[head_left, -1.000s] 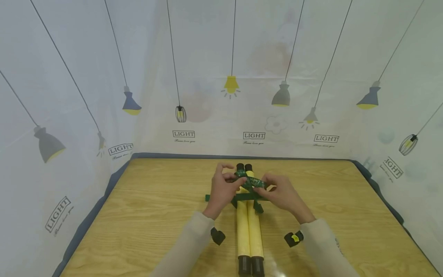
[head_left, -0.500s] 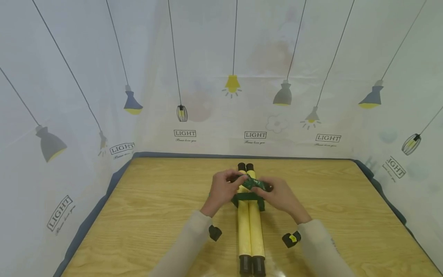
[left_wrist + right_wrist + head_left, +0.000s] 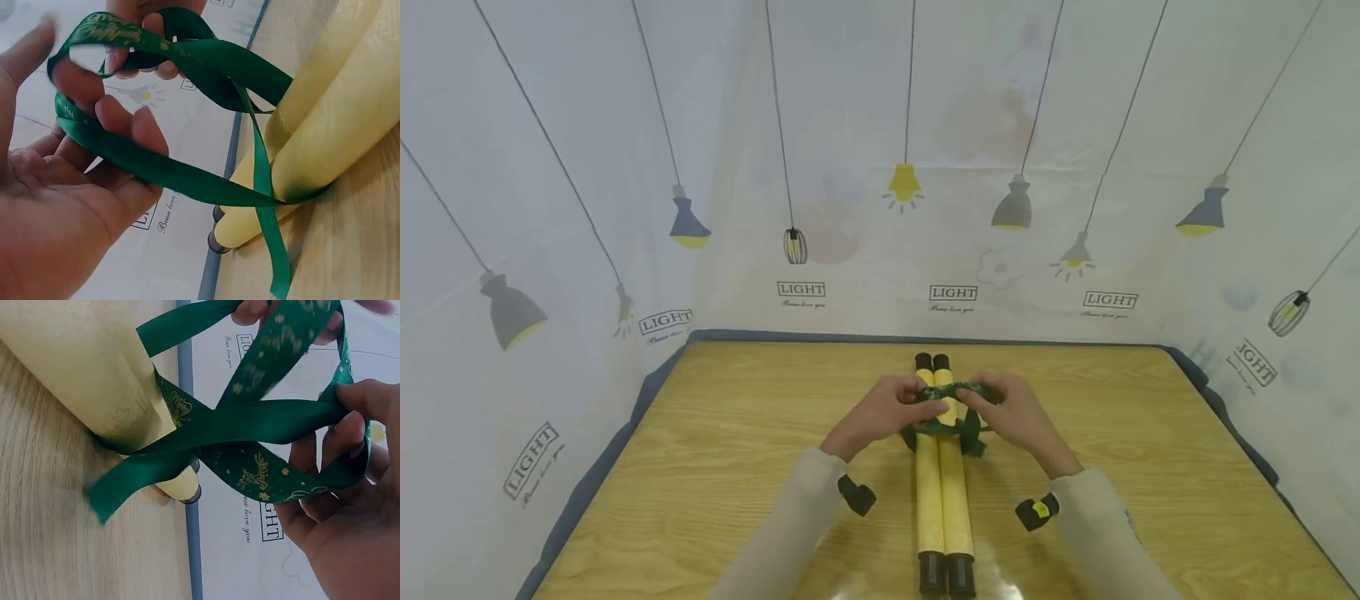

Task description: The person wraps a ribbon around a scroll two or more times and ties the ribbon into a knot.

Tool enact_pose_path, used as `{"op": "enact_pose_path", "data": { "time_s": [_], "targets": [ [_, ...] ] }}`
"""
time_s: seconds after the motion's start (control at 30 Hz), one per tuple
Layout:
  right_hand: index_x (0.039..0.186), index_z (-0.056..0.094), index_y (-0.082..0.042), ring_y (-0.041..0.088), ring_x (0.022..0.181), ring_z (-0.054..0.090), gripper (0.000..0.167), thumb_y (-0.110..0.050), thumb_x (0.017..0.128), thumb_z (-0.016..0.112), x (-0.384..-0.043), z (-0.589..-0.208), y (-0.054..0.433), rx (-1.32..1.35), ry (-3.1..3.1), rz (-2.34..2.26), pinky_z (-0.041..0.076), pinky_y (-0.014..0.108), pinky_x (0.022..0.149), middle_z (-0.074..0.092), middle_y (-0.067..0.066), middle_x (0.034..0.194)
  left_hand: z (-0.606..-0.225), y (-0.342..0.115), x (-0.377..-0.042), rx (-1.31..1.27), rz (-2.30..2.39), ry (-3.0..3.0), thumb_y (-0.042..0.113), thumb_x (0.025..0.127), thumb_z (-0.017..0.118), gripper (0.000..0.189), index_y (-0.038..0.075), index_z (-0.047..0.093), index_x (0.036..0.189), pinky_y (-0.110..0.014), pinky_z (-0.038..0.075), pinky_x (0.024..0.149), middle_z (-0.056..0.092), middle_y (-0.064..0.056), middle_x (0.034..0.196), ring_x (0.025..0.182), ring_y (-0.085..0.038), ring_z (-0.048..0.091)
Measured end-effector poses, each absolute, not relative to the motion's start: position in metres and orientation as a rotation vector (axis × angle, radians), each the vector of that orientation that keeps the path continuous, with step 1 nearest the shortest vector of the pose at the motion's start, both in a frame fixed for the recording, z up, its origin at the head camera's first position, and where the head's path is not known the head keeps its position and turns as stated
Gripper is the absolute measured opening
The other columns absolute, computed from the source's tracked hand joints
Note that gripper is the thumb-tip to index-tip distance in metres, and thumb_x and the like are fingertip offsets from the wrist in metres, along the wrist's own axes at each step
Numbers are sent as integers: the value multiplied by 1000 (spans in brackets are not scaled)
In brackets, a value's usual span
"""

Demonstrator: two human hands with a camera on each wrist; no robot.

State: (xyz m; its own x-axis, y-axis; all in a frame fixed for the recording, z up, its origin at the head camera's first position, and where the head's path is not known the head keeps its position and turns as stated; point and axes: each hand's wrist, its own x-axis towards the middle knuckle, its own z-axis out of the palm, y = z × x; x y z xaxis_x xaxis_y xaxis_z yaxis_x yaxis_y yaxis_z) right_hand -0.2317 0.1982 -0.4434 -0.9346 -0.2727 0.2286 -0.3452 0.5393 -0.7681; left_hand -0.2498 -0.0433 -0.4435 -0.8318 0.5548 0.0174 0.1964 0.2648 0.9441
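Observation:
Two yellow rolls (image 3: 928, 492) with dark end caps lie side by side on the table, like a scroll rolled from both sides. Round their upper half passes a green ribbon (image 3: 262, 422) with gold print, crossed and looped above them. My left hand (image 3: 880, 410) holds one loop, its fingers bent through the ribbon and the thumb held apart in the left wrist view. Opposite it, my right hand (image 3: 1013, 412) pinches another loop between thumb and fingers. A loose ribbon end (image 3: 275, 262) hangs beside the rolls.
The wood-grain table (image 3: 737, 467) has a blue-grey edge (image 3: 820, 337) at its back. White sheeting (image 3: 865, 100) printed with lamps surrounds it on three sides. Each wrist wears a small black device, such as the right wrist camera (image 3: 1036, 511).
The hands have shifted the ribbon from a bunched, flat strip into raised loops over the rolls. My left hand has turned, its thumb now pointing across the rolls. The rolls stay in place.

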Motion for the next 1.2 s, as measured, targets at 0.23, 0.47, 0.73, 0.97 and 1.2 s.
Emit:
{"op": "enact_pose_path", "data": {
  "time_s": [0.23,0.47,0.73,0.97,1.2],
  "targets": [
    [100,74,-16,17,76,66,22,-36,100,67,-231,-442,201,523,-2692,1405,57,29,65,73,4,92,-443,-45,-245,765,1514,2390,3,94,60,17,4,62,110,-30,51,71,60,-4,94,84,-17,55],
    [96,73,-19,13,67,58,19,-38,98,70,-229,-438,209,568,-2750,1336,50,28,63,71,0,84,-445,-57,-244,863,1343,2655,8,104,56,26,7,71,126,-27,52,74,68,-10,113,90,-15,60],
    [93,71,-18,13,62,55,26,-43,97,70,-228,-434,229,564,-2836,1308,52,30,60,61,0,74,-443,-81,-247,784,1360,2706,17,105,60,25,9,74,124,-23,49,60,77,-9,113,82,-24,70],
    [85,64,-15,9,62,40,33,-45,98,69,-230,-429,253,533,-2842,1246,37,27,58,47,-3,71,-440,-113,-255,640,1406,2704,43,98,68,31,17,72,82,-27,41,54,45,3,58,51,-11,41],
    [86,62,-12,11,68,41,35,-44,98,68,-227,-426,278,469,-2876,1263,37,29,61,46,0,78,-437,-144,-257,552,1412,2672,52,97,66,36,18,72,88,-32,36,58,38,3,62,55,-16,32]
  ]
}}
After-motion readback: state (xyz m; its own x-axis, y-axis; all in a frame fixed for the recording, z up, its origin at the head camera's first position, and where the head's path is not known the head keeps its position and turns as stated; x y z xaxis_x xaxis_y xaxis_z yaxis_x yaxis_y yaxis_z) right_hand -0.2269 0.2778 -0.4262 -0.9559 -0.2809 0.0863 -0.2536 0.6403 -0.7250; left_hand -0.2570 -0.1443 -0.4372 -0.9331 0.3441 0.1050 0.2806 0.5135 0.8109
